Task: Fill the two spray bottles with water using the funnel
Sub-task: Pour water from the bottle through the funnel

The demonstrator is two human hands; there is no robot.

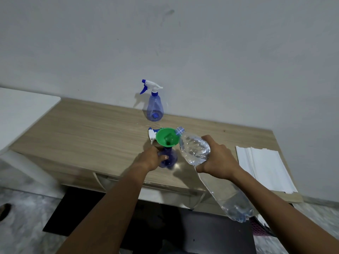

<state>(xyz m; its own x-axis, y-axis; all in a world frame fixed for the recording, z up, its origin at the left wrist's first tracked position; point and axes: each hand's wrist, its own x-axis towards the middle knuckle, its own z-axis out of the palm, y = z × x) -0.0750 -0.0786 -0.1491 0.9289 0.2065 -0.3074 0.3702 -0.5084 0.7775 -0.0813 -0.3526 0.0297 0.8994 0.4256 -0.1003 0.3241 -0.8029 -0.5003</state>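
A green funnel [167, 137] sits in the neck of a blue see-through spray bottle [170, 158] on the wooden table [88, 136]. My left hand [151, 158] grips that bottle's body. My right hand [218, 158] holds a large clear water bottle [194, 149], uncapped and tilted, its mouth at the funnel's right rim. That bottle's base hangs low over the table's front edge. A white and blue spray head [152, 133] lies on the table just behind the funnel. A second blue spray bottle [155, 107], with its trigger head on, stands at the back by the wall.
A stack of white paper [266, 167] lies on the table's right end. A white surface [22, 110] juts in at the left. The wall [183, 52] rises directly behind the table. Below the front edge there is dark floor.
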